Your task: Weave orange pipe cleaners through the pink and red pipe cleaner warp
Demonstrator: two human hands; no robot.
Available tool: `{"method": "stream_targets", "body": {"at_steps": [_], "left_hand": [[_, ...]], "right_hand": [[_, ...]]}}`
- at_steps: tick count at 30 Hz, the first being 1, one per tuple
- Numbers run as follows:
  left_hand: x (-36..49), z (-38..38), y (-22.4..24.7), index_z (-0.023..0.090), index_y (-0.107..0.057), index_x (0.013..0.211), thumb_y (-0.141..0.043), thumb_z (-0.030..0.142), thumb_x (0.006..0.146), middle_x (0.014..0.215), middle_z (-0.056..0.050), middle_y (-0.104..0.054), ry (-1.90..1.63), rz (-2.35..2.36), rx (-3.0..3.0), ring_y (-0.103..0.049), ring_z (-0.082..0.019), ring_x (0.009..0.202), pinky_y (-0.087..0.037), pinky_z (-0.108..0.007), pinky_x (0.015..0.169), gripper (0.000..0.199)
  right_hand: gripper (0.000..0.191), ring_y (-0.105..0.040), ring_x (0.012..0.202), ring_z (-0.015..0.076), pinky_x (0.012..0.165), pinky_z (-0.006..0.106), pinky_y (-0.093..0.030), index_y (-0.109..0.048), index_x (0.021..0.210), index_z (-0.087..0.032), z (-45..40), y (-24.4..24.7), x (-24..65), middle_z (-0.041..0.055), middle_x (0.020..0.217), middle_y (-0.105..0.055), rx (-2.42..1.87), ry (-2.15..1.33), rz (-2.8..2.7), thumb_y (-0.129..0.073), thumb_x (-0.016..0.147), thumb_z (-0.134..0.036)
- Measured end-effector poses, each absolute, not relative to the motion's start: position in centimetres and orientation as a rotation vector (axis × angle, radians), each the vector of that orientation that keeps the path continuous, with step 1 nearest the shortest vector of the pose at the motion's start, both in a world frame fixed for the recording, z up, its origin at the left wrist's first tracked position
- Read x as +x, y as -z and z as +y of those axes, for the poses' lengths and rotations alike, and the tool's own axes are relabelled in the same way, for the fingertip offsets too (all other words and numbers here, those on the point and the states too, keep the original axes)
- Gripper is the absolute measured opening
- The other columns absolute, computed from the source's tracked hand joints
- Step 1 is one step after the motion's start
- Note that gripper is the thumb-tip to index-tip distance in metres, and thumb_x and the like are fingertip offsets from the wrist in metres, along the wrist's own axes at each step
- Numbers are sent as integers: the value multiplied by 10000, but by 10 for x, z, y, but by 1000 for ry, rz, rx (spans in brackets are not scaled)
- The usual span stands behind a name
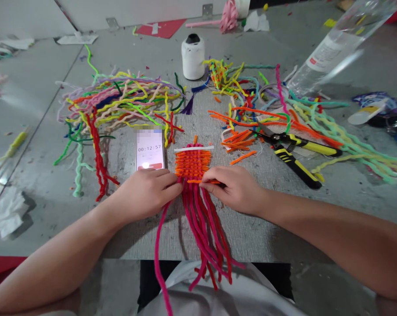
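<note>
A small woven mat [192, 163] of orange and pink pipe cleaners lies in front of me, a white strip across its top. Long pink and red strands [198, 219] run from its lower edge over the table edge. My left hand [154, 189] is closed at the mat's lower left corner, pinching a pink strand [158, 245] that trails down towards me. At the lower right, my right hand [233, 186] pinches a short orange pipe cleaner [195, 181] lying across the pink strands. Part of the orange piece is hidden by the fingers.
A phone [150, 151] showing a timer lies left of the mat. Cut orange pieces [240, 140] and yellow-black cutters [290, 149] lie to the right. Tangled coloured pipe cleaners [119, 96], a white bottle [193, 59] and a clear plastic bottle [330, 48] are farther back.
</note>
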State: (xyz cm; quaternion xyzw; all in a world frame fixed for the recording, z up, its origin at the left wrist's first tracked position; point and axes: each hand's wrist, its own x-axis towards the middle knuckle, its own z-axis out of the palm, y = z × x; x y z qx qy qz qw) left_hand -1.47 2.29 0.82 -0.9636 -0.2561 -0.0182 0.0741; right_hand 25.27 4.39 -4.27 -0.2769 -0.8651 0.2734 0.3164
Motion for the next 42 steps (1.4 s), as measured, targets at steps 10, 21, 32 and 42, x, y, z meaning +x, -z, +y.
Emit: {"method": "stream_targets", "body": {"at_steps": [10, 21, 32, 42], "left_hand": [[-9, 18, -2, 178, -648, 811, -460, 130, 1016, 784, -25, -618, 122, -909, -2781, -576, -188, 709, -450, -323, 639, 282], [-2, 11, -1, 166, -665, 822, -503, 234, 1008, 755, -35, -632, 163, -940, -2773, -597, -200, 680, -439, -325, 546, 256], [5, -4, 1, 157, -665, 863, -486, 269, 1021, 768, -46, -659, 231, -1008, -2686, -637, -220, 680, -509, -340, 534, 264], [5, -9, 7, 133, -682, 942, -450, 296, 1039, 808, -79, -699, 207, -1086, -2714, -674, -231, 719, -540, -340, 559, 299]], "right_hand": [[144, -625, 736, 140, 673, 259, -441, -648, 968, -192, 43, 42, 252, 25, 844, -715, -674, -699, -2294, -583, 1049, -292], [138, -655, 778, 150, 708, 270, -476, -665, 973, -196, 43, 43, 250, 33, 878, -734, -682, -725, -2286, -594, 1044, -291], [240, -661, 933, 210, 853, 368, -550, -653, 1211, -182, 44, 43, 250, 95, 1037, -758, -527, -662, -2376, -464, 1063, -180], [199, -578, 1159, 223, 980, 385, -512, -653, 1133, -203, 40, 32, 248, 92, 1115, -717, -398, -944, -2417, -462, 1084, -235]]}}
